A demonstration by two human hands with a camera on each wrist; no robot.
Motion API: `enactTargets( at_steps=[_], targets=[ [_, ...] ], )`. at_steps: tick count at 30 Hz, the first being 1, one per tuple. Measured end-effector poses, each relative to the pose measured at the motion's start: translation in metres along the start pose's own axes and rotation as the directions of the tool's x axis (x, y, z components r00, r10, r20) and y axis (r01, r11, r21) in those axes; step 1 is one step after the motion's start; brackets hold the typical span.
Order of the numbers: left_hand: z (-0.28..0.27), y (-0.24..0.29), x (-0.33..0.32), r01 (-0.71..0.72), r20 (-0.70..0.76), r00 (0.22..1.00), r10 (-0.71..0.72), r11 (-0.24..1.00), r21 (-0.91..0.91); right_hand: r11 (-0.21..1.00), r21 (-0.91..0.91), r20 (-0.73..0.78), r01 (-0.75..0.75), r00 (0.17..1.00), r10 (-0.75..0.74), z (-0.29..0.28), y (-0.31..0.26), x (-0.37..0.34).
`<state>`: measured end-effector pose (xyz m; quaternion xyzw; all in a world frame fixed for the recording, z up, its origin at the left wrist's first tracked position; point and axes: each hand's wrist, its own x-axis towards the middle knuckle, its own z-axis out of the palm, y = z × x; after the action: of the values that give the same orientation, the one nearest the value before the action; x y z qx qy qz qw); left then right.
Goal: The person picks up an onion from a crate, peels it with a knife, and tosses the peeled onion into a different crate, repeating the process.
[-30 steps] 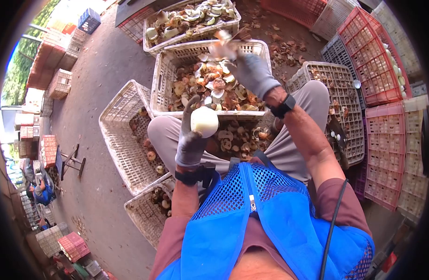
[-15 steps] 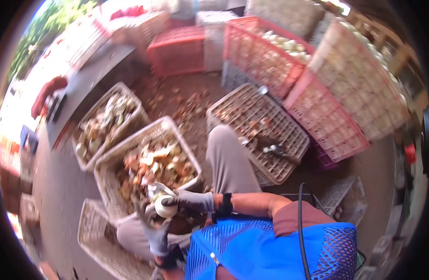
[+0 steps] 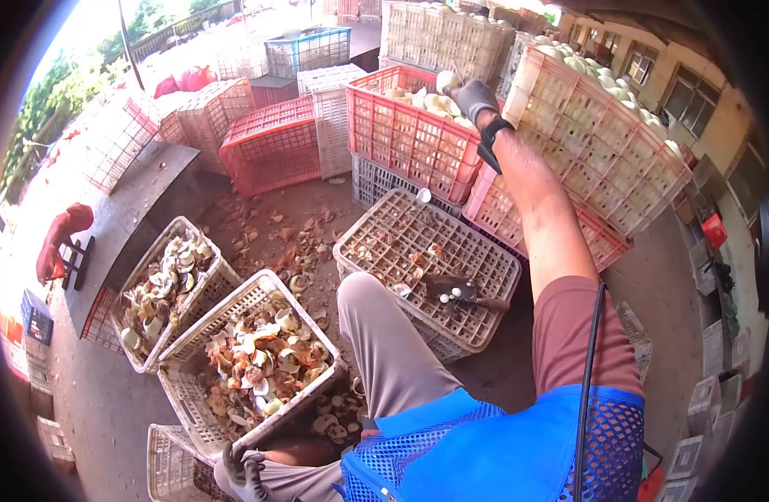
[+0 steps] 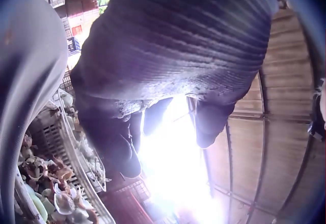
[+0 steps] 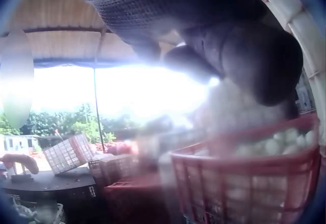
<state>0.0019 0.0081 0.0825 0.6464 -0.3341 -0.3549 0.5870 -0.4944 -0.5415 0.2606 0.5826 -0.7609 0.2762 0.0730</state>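
My right hand, in a grey glove, reaches out over a red crate of peeled onions. At its fingertips it holds a whitish peeled onion. In the right wrist view the curled gloved fingers hang above the blurred crate rim. My left hand, gloved too, lies by my left knee with loosely bent fingers and holds nothing. Close to it stands a white crate with onion skins and scraps inside.
An upturned white crate carries a dark, flat tool with a wooden handle. A second scrap crate stands at the left, beside a dark table. A tall pale crate of onions rises right of the red crate. Skins litter the floor.
Both hands were together at the onion over the scrap crate. The right hand has since carried it out to the red crate; the left has dropped to the knee. The view has swung right.
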Motion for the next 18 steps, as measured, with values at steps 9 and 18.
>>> enactTargets(
  at_steps=[9, 18],
  targets=[
    [-0.061, -0.015, -0.011, 0.026, -0.401, 0.910, -0.109, 0.978, -0.206, 0.760, 0.615, 0.499, 0.208, 0.645, -0.579, 0.086, -0.089, -0.228],
    [-0.196, -0.162, -0.018, 0.046, -0.475, 0.788, -0.391, 0.807, -0.588, 0.723, 0.691, 0.715, 0.004, -0.149, -0.683, 0.103, -0.225, -0.438]
  ],
)
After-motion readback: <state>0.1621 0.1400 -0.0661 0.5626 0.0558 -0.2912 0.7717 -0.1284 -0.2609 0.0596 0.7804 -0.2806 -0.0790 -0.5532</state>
